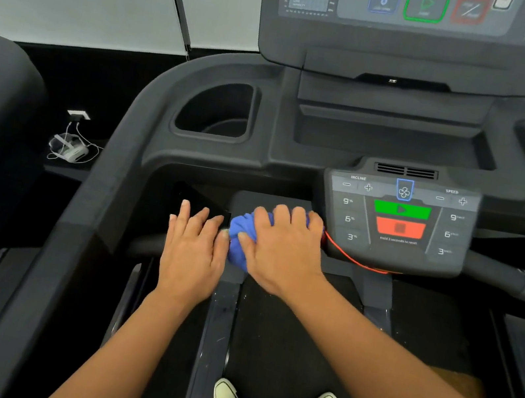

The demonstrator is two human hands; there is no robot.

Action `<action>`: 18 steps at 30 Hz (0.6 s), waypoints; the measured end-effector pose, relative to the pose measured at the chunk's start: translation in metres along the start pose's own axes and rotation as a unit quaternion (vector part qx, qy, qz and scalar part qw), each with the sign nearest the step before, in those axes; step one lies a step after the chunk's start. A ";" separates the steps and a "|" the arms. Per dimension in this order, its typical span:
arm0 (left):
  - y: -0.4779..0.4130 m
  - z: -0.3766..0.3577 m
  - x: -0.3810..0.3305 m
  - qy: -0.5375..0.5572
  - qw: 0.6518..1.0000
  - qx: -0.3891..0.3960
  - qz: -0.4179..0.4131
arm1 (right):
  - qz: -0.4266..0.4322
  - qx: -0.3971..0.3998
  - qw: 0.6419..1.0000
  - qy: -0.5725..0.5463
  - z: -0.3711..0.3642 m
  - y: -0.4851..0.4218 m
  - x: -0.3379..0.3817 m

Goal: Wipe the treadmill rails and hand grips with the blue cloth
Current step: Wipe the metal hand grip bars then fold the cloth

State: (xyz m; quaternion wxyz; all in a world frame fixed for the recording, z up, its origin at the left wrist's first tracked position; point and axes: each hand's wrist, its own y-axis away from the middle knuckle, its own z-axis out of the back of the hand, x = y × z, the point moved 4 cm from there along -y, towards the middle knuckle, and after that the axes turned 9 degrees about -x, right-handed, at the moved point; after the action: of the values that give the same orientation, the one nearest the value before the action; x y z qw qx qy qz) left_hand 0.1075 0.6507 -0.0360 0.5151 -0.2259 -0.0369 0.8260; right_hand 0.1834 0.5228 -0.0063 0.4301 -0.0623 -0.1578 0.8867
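Holds the bunched blue cloth (pixel 239 247) against the dark handlebar (pixel 145 244) with the right hand (pixel 280 250) — grip clamped round the fabric, just left of the control panel (pixel 399 221). Rests the left hand (pixel 193 250) flat over the same bar just beside the cloth, grip apart, fingers straight. Stands on the treadmill belt (pixel 282 341) — red cord (pixel 351 259) looping under the panel.

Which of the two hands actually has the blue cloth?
The right hand, fingers curled over the bunched blue cloth; the left hand lies flat beside it, fingers straight, holding nothing.
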 end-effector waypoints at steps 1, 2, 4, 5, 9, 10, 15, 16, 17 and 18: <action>0.002 -0.001 -0.003 -0.009 1.000 0.000 -0.010 | 0.012 0.001 1.000 0.000 -0.001 0.003 -0.002; 0.004 -0.002 -0.004 -0.011 1.000 -0.001 -0.014 | 0.031 -0.004 1.000 -0.001 -0.003 0.008 -0.004; 0.005 -0.002 -0.003 0.005 1.000 -0.005 -0.002 | 0.076 -0.019 0.997 -0.007 -0.008 0.024 -0.011; 0.005 -0.001 -0.001 0.016 1.000 -0.007 0.006 | 0.092 -0.028 0.995 -0.006 -0.010 0.032 -0.014; 0.002 0.002 -0.005 0.042 0.999 -0.008 0.017 | 0.067 -0.035 0.997 -0.010 -0.010 0.025 -0.014; 0.001 0.003 -0.008 0.050 0.999 -0.005 0.018 | 0.049 -0.024 0.998 -0.010 -0.008 0.017 -0.010; -0.001 0.002 -0.014 0.051 0.998 0.003 0.027 | 0.104 0.024 0.994 -0.026 -0.006 0.011 -0.007; 0.000 0.000 -0.016 0.044 0.999 0.008 0.023 | 0.132 0.015 0.990 -0.038 -0.005 0.014 -0.011; 0.000 -0.001 -0.019 0.041 0.999 0.014 0.018 | 0.156 0.002 0.987 -0.045 -0.001 0.016 -0.015; 0.000 -0.002 -0.023 0.044 0.999 0.018 0.013 | 0.174 -0.017 0.984 -0.047 0.003 0.017 -0.019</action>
State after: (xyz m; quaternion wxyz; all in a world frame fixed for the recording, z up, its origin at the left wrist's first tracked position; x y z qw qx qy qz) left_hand 0.1164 0.6305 -0.0303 0.5095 -0.2526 0.0038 0.8225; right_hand 0.1818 0.4975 -0.0100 0.2606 -0.0544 -0.1801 0.9469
